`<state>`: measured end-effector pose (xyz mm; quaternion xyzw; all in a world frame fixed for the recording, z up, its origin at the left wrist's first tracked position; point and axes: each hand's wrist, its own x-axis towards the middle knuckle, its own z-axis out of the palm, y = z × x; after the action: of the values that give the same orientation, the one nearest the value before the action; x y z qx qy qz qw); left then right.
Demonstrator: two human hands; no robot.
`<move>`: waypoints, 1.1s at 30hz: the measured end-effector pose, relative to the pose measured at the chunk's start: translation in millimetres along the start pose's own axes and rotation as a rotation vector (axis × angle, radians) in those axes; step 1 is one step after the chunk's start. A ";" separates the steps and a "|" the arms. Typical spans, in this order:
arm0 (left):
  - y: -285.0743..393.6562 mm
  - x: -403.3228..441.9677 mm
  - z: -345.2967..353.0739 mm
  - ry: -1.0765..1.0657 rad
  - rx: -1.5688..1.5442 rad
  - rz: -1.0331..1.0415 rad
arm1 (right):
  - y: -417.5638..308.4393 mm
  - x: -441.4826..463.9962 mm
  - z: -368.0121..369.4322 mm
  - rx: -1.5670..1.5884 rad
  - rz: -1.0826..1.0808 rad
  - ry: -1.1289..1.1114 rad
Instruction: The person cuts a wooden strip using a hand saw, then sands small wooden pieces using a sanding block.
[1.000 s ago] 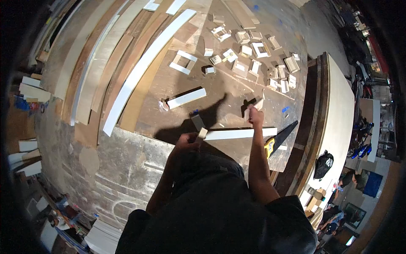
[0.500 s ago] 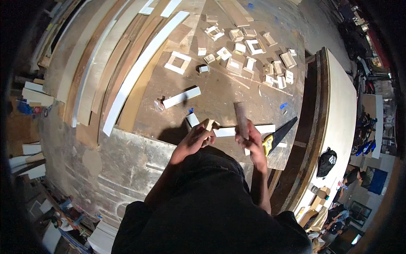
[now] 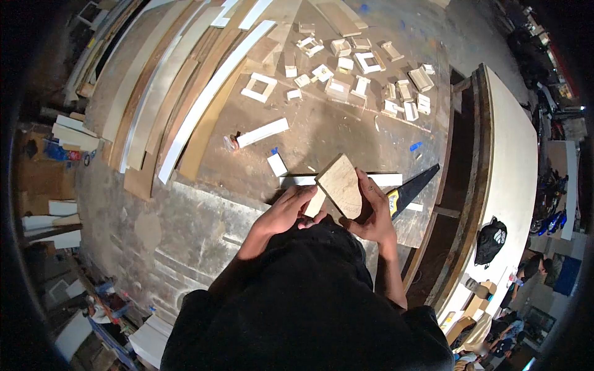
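1. Right hand point(image 3: 374, 215): one; fingers along one edge of a wood block point(image 3: 341, 185), thumb near its lower corner; grip about as wide as the block, holding it tilted, broad face up, above the table point(image 3: 346, 133) edge and in front of the body.
2. Left hand point(image 3: 283, 213): one; fingers pinched narrowly on a small wood piece point(image 3: 315, 203); this piece sits against, or just beneath, the block's left edge; cannot tell if the two touch.
3. Held pieces: two in all, one per hand; both between the palms.
4. White strip point(image 3: 383, 179): one, flat on the table; passes behind the block, showing on either side.
5. Saw point(image 3: 414, 190): one, just right of the right hand; black blade, yellow on the handle.
6. White block point(image 3: 277, 164): one, beyond the left hand; a blue bit point(image 3: 275, 151) just beside it; white board point(image 3: 263, 132): one, farther out, slanted.
7. Square frame point(image 3: 258, 88): one, flat; small wooden parts point(image 3: 338, 89): roughly twenty, scattered at the far right; some overlap, exact count unclear.
8. Long boards point(image 3: 201, 105): several, side by side at left; black bag point(image 3: 491, 243): one, on the pale bench point(image 3: 513, 161) at right.
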<state>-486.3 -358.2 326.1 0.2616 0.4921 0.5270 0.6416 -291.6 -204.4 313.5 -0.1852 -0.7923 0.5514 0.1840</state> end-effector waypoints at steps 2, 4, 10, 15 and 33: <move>-1.3 -0.9 8.0 -0.093 0.014 0.086 | 9.8 -8.3 -6.2 -0.007 -0.048 -0.008; -2.5 -3.8 20.1 -0.054 -0.032 0.064 | 14.3 -9.5 -15.5 -0.014 -0.084 0.024; -4.4 -4.9 46.8 0.007 0.020 0.067 | 19.6 -22.0 -32.3 -0.070 -0.203 -0.009; -2.4 -2.1 56.0 0.013 -0.026 0.095 | 32.8 -18.0 -54.3 -0.047 -0.079 0.105; 19.9 29.5 57.3 0.458 0.006 0.539 | -1.1 -19.9 -21.9 0.158 -0.122 0.051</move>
<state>-443.9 -314.0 354.3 0.2590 0.5381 0.7209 0.3516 -263.7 -197.0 319.9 -0.1356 -0.7513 0.5950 0.2514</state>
